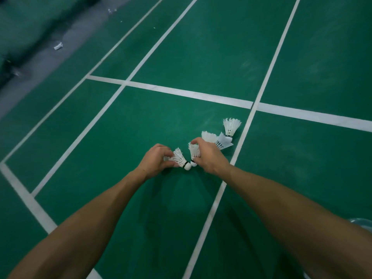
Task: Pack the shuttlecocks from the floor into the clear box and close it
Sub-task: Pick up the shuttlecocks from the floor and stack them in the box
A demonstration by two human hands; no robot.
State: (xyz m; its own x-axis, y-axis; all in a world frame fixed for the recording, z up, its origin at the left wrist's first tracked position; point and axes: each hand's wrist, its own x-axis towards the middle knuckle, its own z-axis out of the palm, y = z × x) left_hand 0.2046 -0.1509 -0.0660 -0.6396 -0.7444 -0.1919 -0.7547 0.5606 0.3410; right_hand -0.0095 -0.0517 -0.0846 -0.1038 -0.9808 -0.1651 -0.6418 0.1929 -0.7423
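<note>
Both arms reach down to the green court floor. My left hand (156, 159) is closed around the feathers of a white shuttlecock (180, 159), its cork tip pointing right. My right hand (209, 156) grips a second shuttlecock (193, 153) by its feathers, cork down, almost touching the first one's cork. Beyond my right hand lie three more shuttlecocks: one (209, 136) partly behind my fingers, one (223, 142) on its side, one (231, 126) farthest away. At the frame's lower right edge shows a clear rounded rim (362, 223), possibly the clear box.
White court lines (189, 93) cross the green floor. A grey strip (38, 71) runs along the left with scraps of white litter (58, 45) on it. Dark blurred shapes sit at the far left.
</note>
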